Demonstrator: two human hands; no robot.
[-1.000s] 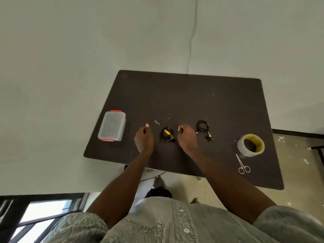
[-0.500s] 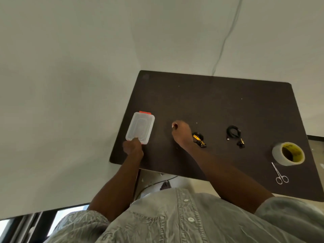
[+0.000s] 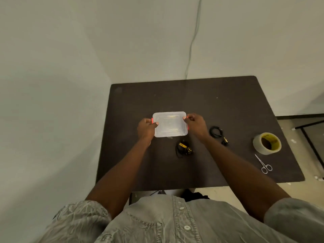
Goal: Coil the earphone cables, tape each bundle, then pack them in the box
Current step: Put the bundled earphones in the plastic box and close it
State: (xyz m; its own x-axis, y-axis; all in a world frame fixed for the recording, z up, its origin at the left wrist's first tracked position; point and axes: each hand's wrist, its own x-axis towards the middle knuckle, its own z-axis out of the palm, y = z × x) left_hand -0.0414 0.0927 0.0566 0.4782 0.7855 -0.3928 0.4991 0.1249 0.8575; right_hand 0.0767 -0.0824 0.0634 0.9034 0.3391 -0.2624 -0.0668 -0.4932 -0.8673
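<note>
Head view: hands gripping box ends

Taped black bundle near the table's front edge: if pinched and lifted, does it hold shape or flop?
The taped earphone bundle looks small and thin-corded, so probably very light. Yellow tape crosses its middle, so the coil likely stays together. A loop at its left seems to lie outside the tape and may dangle. Lying flat, it is unlikely to roll.

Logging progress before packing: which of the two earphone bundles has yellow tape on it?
The bundle just in front of the box, between the forearms. It shows yellow tape; the other bundle, beside the right hand, looks plain black.
</note>
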